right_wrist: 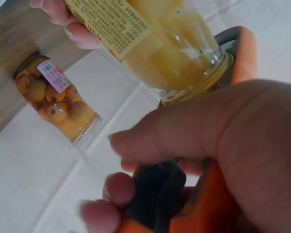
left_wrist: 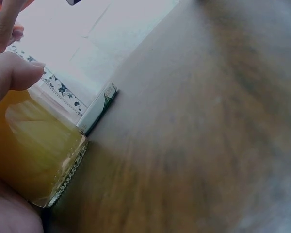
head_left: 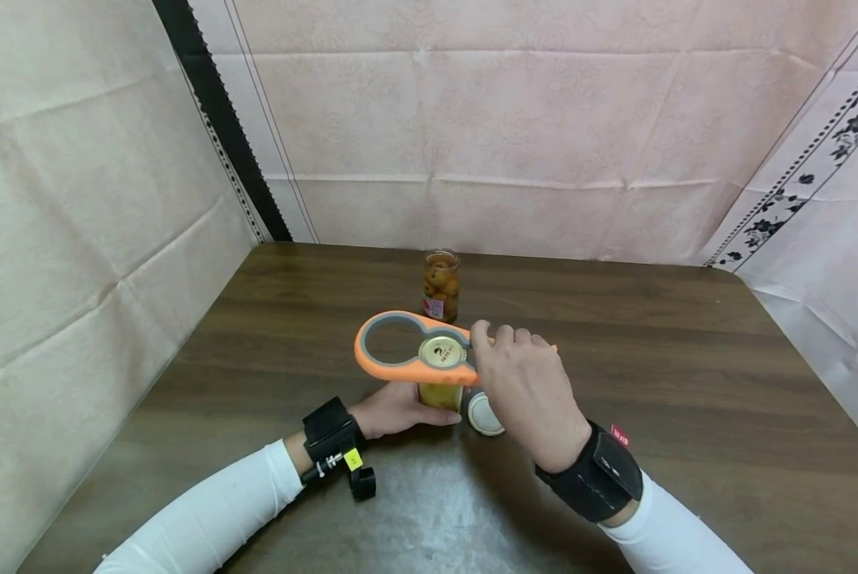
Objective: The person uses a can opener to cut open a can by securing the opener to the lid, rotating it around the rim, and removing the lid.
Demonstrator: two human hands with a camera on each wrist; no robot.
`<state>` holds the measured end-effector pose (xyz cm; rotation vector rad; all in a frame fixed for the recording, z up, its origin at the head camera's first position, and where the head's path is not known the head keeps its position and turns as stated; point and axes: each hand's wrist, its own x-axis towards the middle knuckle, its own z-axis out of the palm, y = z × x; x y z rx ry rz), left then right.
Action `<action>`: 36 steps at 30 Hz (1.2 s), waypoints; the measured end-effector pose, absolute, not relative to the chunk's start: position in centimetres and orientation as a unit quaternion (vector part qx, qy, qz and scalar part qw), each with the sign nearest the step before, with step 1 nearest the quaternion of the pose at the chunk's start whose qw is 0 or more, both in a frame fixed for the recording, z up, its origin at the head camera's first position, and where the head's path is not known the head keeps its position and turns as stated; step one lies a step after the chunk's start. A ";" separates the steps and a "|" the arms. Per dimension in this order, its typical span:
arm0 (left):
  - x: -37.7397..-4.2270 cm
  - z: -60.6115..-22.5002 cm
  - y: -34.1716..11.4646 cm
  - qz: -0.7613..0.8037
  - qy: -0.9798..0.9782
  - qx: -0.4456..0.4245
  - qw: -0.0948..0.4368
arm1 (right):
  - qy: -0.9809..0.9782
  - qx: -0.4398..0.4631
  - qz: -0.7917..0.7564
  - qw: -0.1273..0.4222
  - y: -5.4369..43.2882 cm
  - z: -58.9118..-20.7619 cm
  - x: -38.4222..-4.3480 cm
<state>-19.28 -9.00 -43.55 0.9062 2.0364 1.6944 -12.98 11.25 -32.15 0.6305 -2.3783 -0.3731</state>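
A glass jar of pale yellow fruit point(head_left: 439, 397) stands on the table with a gold lid point(head_left: 442, 351) on top. My left hand point(head_left: 399, 410) grips its side low down; in the left wrist view the thumb lies along the glass. An orange jar opener point(head_left: 411, 371) with grey lining sits level around the lid, which lies in its smaller opening. My right hand point(head_left: 529, 391) holds the opener's handle end, and the right wrist view shows thumb and fingers curled about its orange and black grip.
Behind the opener stands a lidless jar of brown round fruit point(head_left: 441, 283). A loose white lid point(head_left: 485, 414) lies on the wooden table point(head_left: 651, 359), close to the yellow jar and partly hidden by my right hand. Pale cloth point(head_left: 544, 119) hangs along the table's back and sides.
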 end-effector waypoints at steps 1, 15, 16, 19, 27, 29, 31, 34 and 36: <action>-19.3 -43.5 -9.0 0.597 0.715 0.321 0.172 | -0.905 0.242 -0.139 0.320 11.3 -32.2 -13.0; -19.2 -43.5 -9.2 0.596 0.718 0.309 0.184 | -0.900 0.288 -0.130 0.301 11.6 -32.1 -13.4; -19.2 -43.5 -9.3 0.598 0.715 0.311 0.184 | -0.897 0.292 -0.135 0.302 11.6 -32.1 -13.5; -19.3 -43.5 -9.2 0.603 0.709 0.318 0.182 | -0.894 0.302 -0.143 0.300 11.9 -32.1 -13.8; -19.5 -43.6 -9.3 0.603 0.702 0.335 0.176 | -0.893 0.316 -0.128 0.294 12.1 -32.2 -14.5; -19.5 -43.7 -9.3 0.599 0.706 0.336 0.174 | -0.893 0.317 -0.126 0.293 12.1 -32.3 -14.6; -19.6 -43.7 -9.4 0.593 0.710 0.339 0.172 | -0.895 0.316 -0.124 0.291 12.1 -32.3 -14.6; -19.7 -43.7 -9.4 0.588 0.712 0.343 0.171 | -0.896 0.316 -0.120 0.290 12.1 -32.3 -14.7; -19.7 -43.6 -9.4 0.588 0.712 0.343 0.171 | -0.895 0.316 -0.118 0.291 12.1 -32.3 -14.7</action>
